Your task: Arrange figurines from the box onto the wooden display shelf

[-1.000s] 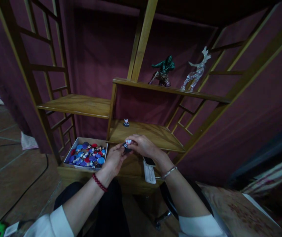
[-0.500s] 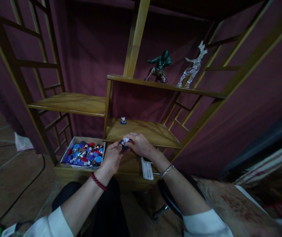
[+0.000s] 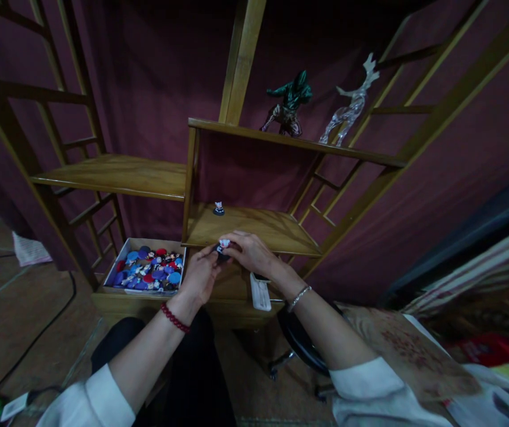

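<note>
A small white-headed figurine (image 3: 223,244) on a dark base is held between both hands, in front of the middle shelf. My left hand (image 3: 201,274) grips its base from the left, while my right hand (image 3: 251,254) pinches it from the right. Another small white and black figurine (image 3: 219,208) stands upright on the middle shelf (image 3: 263,228). To the left of my hands, an open white box (image 3: 108,279) holds several blue, purple and red figurines.
A green figure (image 3: 290,102) and a clear figure (image 3: 350,112) stand on the upper right shelf. Below my right wrist lies a white item (image 3: 260,293). A black stool (image 3: 303,338) is at the lower right, beside a patterned cloth (image 3: 397,350).
The view has shifted slightly, so the shelves sit higher in it. Both hands still hold the small figurine, with little change in their grip.
</note>
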`<state>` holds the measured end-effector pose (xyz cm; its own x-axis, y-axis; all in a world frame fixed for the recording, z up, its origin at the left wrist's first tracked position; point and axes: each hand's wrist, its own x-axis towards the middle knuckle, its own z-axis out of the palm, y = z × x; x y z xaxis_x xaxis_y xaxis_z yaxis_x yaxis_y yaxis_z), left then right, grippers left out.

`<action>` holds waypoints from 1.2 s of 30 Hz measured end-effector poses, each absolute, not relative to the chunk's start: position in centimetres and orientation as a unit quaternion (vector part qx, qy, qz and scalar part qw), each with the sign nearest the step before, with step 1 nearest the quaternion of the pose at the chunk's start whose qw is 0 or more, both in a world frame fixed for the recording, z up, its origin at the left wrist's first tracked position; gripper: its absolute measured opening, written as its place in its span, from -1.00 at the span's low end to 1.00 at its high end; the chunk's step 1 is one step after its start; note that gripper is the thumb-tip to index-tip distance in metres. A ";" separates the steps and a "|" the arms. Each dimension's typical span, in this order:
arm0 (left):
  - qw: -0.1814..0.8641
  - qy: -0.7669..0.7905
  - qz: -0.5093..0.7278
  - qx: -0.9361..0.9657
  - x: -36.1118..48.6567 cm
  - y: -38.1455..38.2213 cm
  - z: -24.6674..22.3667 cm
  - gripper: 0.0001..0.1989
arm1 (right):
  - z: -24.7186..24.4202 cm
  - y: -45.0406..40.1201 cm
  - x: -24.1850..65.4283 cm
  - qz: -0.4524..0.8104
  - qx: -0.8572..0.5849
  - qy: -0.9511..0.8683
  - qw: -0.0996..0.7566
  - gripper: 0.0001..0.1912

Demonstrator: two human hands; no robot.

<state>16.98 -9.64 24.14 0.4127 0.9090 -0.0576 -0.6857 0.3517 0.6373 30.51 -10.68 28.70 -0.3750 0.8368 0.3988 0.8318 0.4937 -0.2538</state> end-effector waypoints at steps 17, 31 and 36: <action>0.801 0.182 0.505 0.266 16.9 -9.0 23.8 -0.87 | 29.1 -10.2 30.4 0.038 -0.514 -0.815 0.264 -0.77; 0.800 0.192 0.493 0.283 17.3 -9.1 24.4 -0.88 | 29.3 -10.1 31.2 0.037 -0.517 -0.817 0.255 -0.82; 0.803 0.184 0.480 0.302 17.5 -9.0 24.4 -0.86 | 29.3 -10.1 31.7 0.032 -0.524 -0.812 0.254 -0.81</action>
